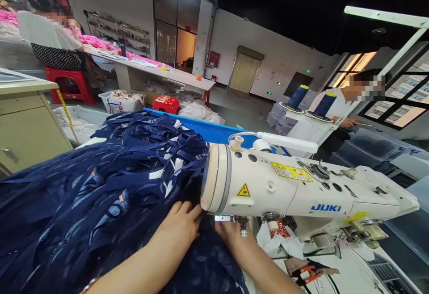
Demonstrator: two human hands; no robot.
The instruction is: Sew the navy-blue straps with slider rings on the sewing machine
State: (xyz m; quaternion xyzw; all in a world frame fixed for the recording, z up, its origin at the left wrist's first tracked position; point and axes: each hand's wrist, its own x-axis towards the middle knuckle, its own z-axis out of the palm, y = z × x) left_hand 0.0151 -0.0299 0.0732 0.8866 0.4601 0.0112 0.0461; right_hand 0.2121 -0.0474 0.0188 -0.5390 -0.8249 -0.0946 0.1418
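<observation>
A large heap of dark navy printed fabric covers the table on the left and runs under the head of a white sewing machine. My left hand lies flat on the fabric just left of the needle area, fingers stretched toward the machine. My right hand rests on the fabric under the machine head by the presser foot; its fingers are mostly hidden by the machine.
Two dark blue thread cones stand behind the machine. A blue bin edge lies behind the fabric heap. Orange-handled snips lie at the machine's base. One person sits at a long table far left, another far right. A beige cabinet stands left.
</observation>
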